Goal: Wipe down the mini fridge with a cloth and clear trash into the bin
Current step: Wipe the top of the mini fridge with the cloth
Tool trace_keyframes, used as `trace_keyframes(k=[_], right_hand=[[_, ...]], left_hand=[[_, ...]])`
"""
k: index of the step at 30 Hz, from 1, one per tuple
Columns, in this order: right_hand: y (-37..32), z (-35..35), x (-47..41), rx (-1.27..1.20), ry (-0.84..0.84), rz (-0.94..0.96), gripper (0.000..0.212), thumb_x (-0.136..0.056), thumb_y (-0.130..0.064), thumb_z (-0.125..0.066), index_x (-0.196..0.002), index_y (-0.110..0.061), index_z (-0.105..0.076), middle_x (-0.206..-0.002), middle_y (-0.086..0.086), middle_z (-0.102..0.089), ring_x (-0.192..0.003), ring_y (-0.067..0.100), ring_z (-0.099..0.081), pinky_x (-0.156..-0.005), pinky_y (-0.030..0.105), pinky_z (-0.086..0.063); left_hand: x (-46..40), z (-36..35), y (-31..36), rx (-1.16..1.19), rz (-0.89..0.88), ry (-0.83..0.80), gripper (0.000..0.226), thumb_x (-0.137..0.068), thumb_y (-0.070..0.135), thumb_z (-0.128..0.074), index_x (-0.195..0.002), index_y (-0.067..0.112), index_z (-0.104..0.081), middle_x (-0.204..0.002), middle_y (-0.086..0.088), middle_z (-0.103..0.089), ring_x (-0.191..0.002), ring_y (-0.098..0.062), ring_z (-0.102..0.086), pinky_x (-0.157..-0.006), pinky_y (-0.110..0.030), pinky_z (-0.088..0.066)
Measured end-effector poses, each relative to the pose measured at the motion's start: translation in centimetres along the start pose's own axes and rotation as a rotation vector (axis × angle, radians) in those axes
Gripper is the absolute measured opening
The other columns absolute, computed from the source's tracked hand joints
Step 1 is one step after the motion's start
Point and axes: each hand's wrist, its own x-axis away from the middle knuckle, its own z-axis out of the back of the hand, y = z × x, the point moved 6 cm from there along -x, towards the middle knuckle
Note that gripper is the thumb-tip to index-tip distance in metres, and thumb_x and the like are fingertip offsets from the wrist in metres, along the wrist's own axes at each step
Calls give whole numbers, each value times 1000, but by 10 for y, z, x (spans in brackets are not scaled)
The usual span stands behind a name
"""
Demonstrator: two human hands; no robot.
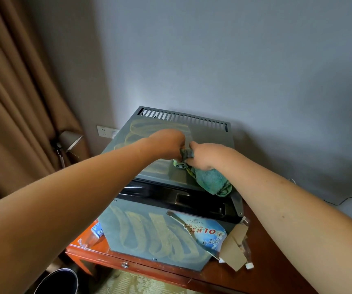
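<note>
A grey mini fridge (pixel 209 134) stands on a red-brown wooden table, its top streaked with wipe marks and its door (pixel 141 234) swung open toward me. A green cloth (pixel 211 179) lies bunched on the fridge top. My left hand (pixel 168 143) and my right hand (pixel 206 154) meet over the top, both gripping the cloth's upper end. A torn printed paper label (pixel 204 230) and a piece of brown cardboard (pixel 234 249) lie at the door's right edge. A dark bin (pixel 58 281) shows at the bottom left.
The wooden table (pixel 262 270) has a drawer with a small knob (pixel 125 265). A blue packet and clear plastic wrapper (pixel 94 232) lie left of the door. A floor lamp (pixel 69 141), brown curtain (pixel 11 102) and wall socket (pixel 105 130) stand at the left. A cable (pixel 349 198) runs along the floor at right.
</note>
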Motion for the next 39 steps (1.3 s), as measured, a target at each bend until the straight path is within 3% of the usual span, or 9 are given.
trace_keyframes(k=[6, 9, 14, 18, 22, 25, 27, 36, 39], right_hand=[[16, 13, -49, -42, 49, -56, 67, -105, -36, -46, -160, -21, -10, -86, 9, -55, -79, 29, -59, -67, 38, -45], [21, 15, -62, -48, 167, -87, 57, -104, -31, -46, -154, -23, -20, -105, 11, -62, -94, 33, -62, -71, 39, -47], [20, 9, -51, -96, 294, -47, 43, -105, -34, -43, -144, -20, -31, -109, 14, -61, -92, 36, -60, -67, 39, -44], [15, 5, -30, -55, 188, -1, 53, -105, -40, -45, -151, -21, -24, -106, 13, -62, -88, 33, -60, -67, 38, -47], [11, -2, -1, 18, 113, 40, 56, -106, -44, -44, -152, -21, -21, -85, 8, -56, -76, 30, -59, -62, 35, -45], [8, -8, 14, 59, 72, 55, 67, -107, -42, -41, -160, -23, -3, -78, 9, -58, -65, 28, -55, -57, 33, -42], [8, -10, 16, 65, 58, 55, 70, -108, -43, -38, -161, -23, 3, -79, 10, -60, -65, 29, -55, -56, 33, -41], [24, 13, -34, 11, 112, 48, 61, -107, -44, -41, -157, -19, -17, -89, 9, -63, -69, 26, -58, -55, 33, -40], [31, 25, -63, -7, 108, 49, 65, -107, -41, -42, -160, -18, -13, -107, 14, -65, -73, 26, -60, -58, 34, -43]], left_hand=[[-35, 3, -7, -54, 102, 70, 9, -88, 19, -63, -93, 12, -66, -85, -4, -67, -75, -23, -64, -61, -32, -51], [-44, 5, -9, -95, 133, 85, 9, -92, 15, -58, -98, 11, -64, -88, -5, -65, -78, -24, -64, -63, -33, -53], [-36, 7, -9, -55, 136, 100, 15, -91, 21, -62, -104, 14, -62, -92, -4, -66, -83, -24, -64, -66, -35, -55], [-18, 3, -3, -38, 109, 43, 23, -87, 30, -68, -104, 15, -63, -92, -3, -66, -82, -23, -63, -65, -33, -52], [-3, -1, 10, -28, 3, -66, 37, -81, 39, -76, -108, 15, -68, -99, -2, -70, -90, -23, -66, -73, -33, -53], [3, -1, 18, -51, -73, -97, 41, -80, 39, -78, -113, 17, -68, -104, 0, -70, -93, -23, -65, -71, -32, -49], [2, -1, 19, -78, -92, -77, 37, -80, 38, -77, -110, 18, -68, -101, 0, -68, -91, -23, -64, -68, -30, -47], [-46, 4, -7, -20, -19, 13, 25, -81, 32, -73, -101, 17, -68, -97, -2, -69, -87, -22, -66, -73, -35, -57], [-71, 6, -19, 5, 29, 38, 19, -82, 28, -71, -97, 16, -68, -94, -1, -70, -86, -22, -67, -76, -38, -59]])
